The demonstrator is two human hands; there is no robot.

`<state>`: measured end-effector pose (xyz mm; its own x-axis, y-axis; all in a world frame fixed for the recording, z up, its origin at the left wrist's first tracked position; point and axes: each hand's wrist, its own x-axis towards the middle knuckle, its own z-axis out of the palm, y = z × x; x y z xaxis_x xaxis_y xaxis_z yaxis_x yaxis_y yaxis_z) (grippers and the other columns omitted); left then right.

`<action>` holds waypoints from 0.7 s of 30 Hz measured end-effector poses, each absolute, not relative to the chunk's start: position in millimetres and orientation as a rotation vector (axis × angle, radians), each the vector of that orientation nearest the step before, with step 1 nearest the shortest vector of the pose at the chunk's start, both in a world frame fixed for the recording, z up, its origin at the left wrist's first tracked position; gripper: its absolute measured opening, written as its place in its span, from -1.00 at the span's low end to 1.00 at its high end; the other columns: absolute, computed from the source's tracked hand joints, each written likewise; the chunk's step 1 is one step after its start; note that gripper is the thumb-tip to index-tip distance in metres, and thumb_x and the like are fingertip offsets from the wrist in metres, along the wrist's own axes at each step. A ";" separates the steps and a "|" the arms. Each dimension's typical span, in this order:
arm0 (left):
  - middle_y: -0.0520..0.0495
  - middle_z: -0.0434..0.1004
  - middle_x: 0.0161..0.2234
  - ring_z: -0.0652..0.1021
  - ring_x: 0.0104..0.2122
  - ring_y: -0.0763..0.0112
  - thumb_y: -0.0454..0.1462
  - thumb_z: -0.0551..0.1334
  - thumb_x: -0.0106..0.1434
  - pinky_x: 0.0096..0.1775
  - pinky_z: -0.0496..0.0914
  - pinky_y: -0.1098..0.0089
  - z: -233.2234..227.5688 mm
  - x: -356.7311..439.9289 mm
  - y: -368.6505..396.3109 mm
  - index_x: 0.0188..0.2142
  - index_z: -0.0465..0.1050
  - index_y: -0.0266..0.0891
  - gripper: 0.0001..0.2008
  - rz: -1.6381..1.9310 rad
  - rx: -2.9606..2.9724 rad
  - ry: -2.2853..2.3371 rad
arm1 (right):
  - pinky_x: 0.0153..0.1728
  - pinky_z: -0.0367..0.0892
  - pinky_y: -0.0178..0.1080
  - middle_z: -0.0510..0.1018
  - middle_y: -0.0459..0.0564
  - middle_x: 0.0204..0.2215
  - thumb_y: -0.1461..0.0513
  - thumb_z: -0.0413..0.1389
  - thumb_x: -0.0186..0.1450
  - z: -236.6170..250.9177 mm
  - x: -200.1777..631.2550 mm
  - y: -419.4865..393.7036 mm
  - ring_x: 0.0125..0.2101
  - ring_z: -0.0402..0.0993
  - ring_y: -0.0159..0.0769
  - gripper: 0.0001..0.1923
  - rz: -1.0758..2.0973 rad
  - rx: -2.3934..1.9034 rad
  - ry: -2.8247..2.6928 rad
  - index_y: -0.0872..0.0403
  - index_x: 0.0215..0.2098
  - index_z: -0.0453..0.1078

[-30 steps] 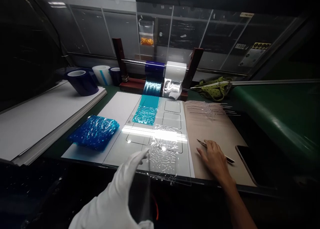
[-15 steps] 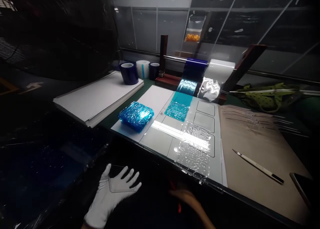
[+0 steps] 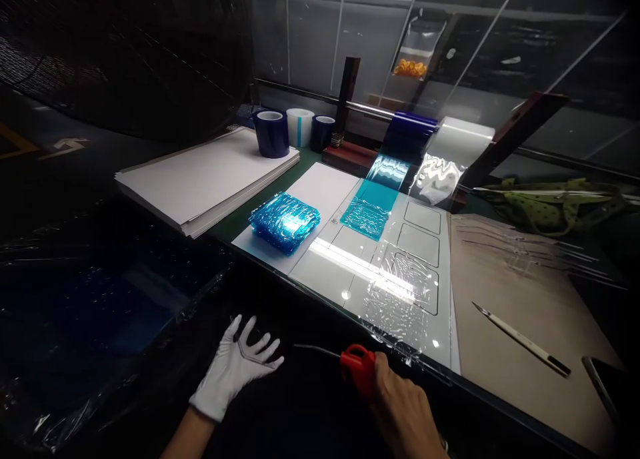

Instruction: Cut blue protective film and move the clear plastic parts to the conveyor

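My left hand [image 3: 233, 369], in a white glove, is held palm up below the table edge with its fingers spread. A thin clear plate [image 3: 254, 356] rests across the palm and fingers; only its fine dark outline shows. My bare right hand [image 3: 403, 405] grips a red air blow gun [image 3: 359, 369]. The gun's thin metal nozzle points left toward the gloved hand, apart from it. On the table, a stack of shiny blue film-covered pieces [image 3: 285, 222] lies on white paper, beside a blue film strip [image 3: 370, 212] and clear film pieces [image 3: 400, 299].
Film rolls [image 3: 413, 125] hang on a rod between wooden posts. Loose tape rolls [image 3: 271, 135] stand near a stack of white sheets [image 3: 190, 185]. A craft knife [image 3: 520, 337] lies on brown paper [image 3: 480, 372], with a phone [image 3: 600, 385] at the right and a green pouch [image 3: 545, 202] behind.
My right hand has risen into clear view with the red air blow gun, its nozzle now toward my left hand. The left hand has turned slightly. The head view has shifted.
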<state>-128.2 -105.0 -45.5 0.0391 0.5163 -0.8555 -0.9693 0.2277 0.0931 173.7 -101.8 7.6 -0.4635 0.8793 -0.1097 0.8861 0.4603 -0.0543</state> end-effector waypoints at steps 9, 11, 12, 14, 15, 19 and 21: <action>-0.15 0.08 0.05 0.28 0.11 -0.01 -0.01 0.39 -0.05 -0.06 0.33 -0.20 -64.6 -114.1 -91.4 0.12 0.08 0.07 -0.22 1.340 -0.776 1.020 | -0.57 0.10 -0.32 0.59 0.03 -0.39 0.49 -0.09 0.21 3.8 160.5 -103.9 -0.54 0.53 -0.26 -0.63 -0.152 1.685 2.647 0.09 -0.07 0.25; -0.16 0.09 0.04 0.29 0.09 -0.01 -0.01 0.37 -0.02 -0.08 0.33 -0.22 -62.7 -111.8 -89.8 0.10 0.11 0.05 -0.27 1.334 -0.779 1.013 | -0.57 0.11 -0.32 0.60 0.02 -0.39 0.50 -0.10 0.20 0.7 161.6 -103.6 -0.54 0.53 -0.26 -0.60 -0.169 1.630 2.627 0.09 -0.05 0.24; -0.17 0.09 0.05 0.29 0.09 -0.01 -0.01 0.37 -0.02 -0.08 0.34 -0.22 -61.2 -111.6 -89.7 0.10 0.09 0.05 -0.26 1.333 -0.781 1.011 | -0.57 0.11 -0.32 0.60 0.03 -0.39 0.49 -0.11 0.21 0.8 162.3 -103.3 -0.54 0.54 -0.26 -0.60 -0.168 1.621 2.604 0.10 -0.04 0.24; -0.19 0.05 0.08 0.28 0.10 -0.01 -0.03 0.39 -0.04 -0.08 0.34 -0.22 -58.0 -112.4 -90.3 0.13 0.05 0.08 -0.20 1.334 -0.786 1.004 | -0.57 0.10 -0.32 0.60 0.05 -0.38 0.49 -0.11 0.22 4.4 163.6 -103.1 -0.52 0.54 -0.24 -0.61 -0.154 1.639 2.549 0.12 -0.02 0.21; -0.20 0.03 0.10 0.28 0.11 -0.02 -0.04 0.40 -0.06 -0.08 0.34 -0.22 -56.4 -112.7 -90.9 0.15 0.02 0.10 -0.17 1.333 -0.788 1.000 | -0.57 0.09 -0.31 0.59 0.05 -0.39 0.49 -0.12 0.21 7.4 163.8 -103.4 -0.52 0.54 -0.24 -0.60 -0.151 1.653 2.530 0.13 -0.02 0.20; -0.21 0.02 0.13 0.25 0.14 -0.03 -0.06 0.42 -0.07 -0.07 0.32 -0.24 -52.4 -109.2 -92.3 0.18 0.00 0.13 -0.12 1.338 -0.767 0.974 | -0.59 0.05 -0.31 0.56 -0.02 -0.46 0.51 -0.12 0.18 20.9 162.8 -105.2 -0.56 0.51 -0.26 -0.60 -0.261 1.669 2.523 0.10 -0.06 0.18; -0.21 0.01 0.15 0.23 0.16 -0.04 -0.07 0.43 -0.08 -0.06 0.30 -0.26 -51.3 -106.4 -91.7 0.17 0.00 0.16 -0.11 1.337 -0.761 0.979 | -0.58 0.05 -0.32 0.57 -0.02 -0.43 0.49 -0.11 0.18 24.1 162.4 -105.3 -0.55 0.51 -0.26 -0.63 -0.299 1.685 2.532 0.08 -0.08 0.17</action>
<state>-106.4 -91.7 -51.3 -0.0327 0.4295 -0.9025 -0.9900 0.1098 0.0881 162.4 -105.3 24.1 -0.3895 0.9035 -0.1786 0.9203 0.3741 -0.1144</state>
